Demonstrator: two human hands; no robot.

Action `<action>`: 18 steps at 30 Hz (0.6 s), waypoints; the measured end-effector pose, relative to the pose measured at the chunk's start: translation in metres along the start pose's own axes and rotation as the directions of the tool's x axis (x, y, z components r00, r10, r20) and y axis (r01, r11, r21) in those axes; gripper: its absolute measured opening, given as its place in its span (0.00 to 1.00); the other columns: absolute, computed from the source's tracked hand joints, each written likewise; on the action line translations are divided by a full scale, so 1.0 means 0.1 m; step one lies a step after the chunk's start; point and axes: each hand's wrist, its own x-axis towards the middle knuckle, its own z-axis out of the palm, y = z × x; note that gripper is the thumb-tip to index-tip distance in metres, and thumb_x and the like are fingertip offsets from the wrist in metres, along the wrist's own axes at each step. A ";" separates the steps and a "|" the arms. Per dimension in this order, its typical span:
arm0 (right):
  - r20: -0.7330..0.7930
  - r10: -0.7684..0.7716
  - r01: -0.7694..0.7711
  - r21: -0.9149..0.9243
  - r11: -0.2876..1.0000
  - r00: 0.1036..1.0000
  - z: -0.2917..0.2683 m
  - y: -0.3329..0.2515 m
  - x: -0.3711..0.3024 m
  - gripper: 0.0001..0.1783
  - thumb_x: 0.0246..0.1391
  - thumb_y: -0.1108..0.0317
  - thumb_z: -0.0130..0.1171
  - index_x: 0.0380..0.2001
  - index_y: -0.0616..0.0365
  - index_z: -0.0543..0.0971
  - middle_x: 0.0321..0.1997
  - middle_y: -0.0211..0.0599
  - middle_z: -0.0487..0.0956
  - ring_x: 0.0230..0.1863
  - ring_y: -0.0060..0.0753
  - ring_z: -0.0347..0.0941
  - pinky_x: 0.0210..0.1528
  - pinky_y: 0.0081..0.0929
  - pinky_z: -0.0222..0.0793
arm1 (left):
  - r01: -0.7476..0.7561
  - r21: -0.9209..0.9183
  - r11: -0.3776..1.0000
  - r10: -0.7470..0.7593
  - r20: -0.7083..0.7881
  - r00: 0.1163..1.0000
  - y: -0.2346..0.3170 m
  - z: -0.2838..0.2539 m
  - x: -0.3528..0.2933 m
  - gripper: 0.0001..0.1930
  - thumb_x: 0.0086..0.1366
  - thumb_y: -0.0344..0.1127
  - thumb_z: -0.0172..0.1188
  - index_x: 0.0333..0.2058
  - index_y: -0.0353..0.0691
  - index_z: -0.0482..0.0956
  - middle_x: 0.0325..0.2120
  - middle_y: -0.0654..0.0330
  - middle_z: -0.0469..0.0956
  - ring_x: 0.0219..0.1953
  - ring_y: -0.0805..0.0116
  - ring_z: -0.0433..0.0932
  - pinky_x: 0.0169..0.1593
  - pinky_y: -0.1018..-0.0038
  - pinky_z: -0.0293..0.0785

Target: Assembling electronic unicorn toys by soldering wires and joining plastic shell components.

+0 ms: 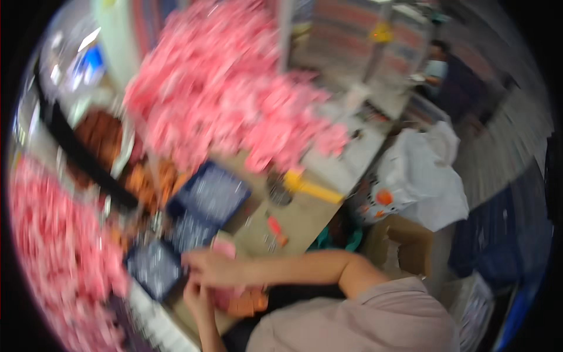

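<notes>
My right hand [216, 268] reaches left across my front, and its bent fingertips come together by the edge of a dark blue tray of small pale parts [153, 270]. Just below it, my left hand [198, 298] is raised, its fingers closed against the right fingers. Whatever is pinched between them is too small and blurred to name. A pink piece [224, 246] shows behind my right wrist. Orange-brown pieces [249, 302] lie under my forearm, close to my lap. Two more blue trays stand beyond my hands, the farther one [214, 193] also holding small parts.
A large heap of soft pink pieces [217, 88] covers the table's far side; another pink heap [64, 252] lies left. A yellow-handled tool [314, 186] and a red-handled tool [275, 226] lie on the brown board. White bags [419, 170] and a cardboard box [404, 246] stand right. Another person [436, 70] sits farther back.
</notes>
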 end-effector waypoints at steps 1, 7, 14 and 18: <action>-0.134 -0.145 0.122 -0.166 0.979 0.980 0.04 0.05 0.00 0.15 0.48 0.67 0.55 0.40 0.62 0.74 0.37 0.45 0.76 0.42 0.48 0.73 0.44 0.38 0.69 | 0.007 -0.046 0.999 -0.007 0.007 1.000 0.20 0.01 0.00 0.10 0.60 0.35 0.60 0.29 0.32 0.77 0.22 0.57 0.77 0.25 0.70 0.74 0.32 0.72 0.71; 0.119 0.031 -0.018 -0.110 0.994 0.992 -0.31 -0.08 0.07 0.07 0.55 0.70 0.57 0.34 0.62 0.77 0.29 0.35 0.78 0.31 0.25 0.75 0.35 0.23 0.70 | 0.171 0.032 0.985 -0.172 0.023 0.985 0.42 0.07 0.05 0.12 0.58 0.36 0.60 0.38 0.34 0.79 0.26 0.51 0.76 0.28 0.58 0.75 0.34 0.67 0.69; 0.204 0.374 -0.413 0.201 0.888 0.905 -0.37 0.03 -0.17 0.04 0.55 0.75 0.57 0.34 0.63 0.76 0.32 0.25 0.75 0.34 0.14 0.70 0.35 0.14 0.67 | 0.313 -0.549 0.775 -0.263 0.171 0.950 0.31 -0.11 0.10 0.14 0.64 0.37 0.58 0.42 0.32 0.78 0.30 0.66 0.78 0.32 0.82 0.73 0.36 0.85 0.69; 0.453 0.397 -0.453 0.018 0.891 0.798 -0.61 -0.09 -0.48 0.06 0.48 0.78 0.61 0.32 0.63 0.78 0.32 0.29 0.77 0.35 0.19 0.73 0.37 0.19 0.68 | 0.329 -0.543 0.773 -0.341 0.082 0.937 0.23 -0.15 0.02 0.12 0.68 0.35 0.54 0.40 0.31 0.78 0.33 0.60 0.80 0.34 0.78 0.75 0.41 0.80 0.71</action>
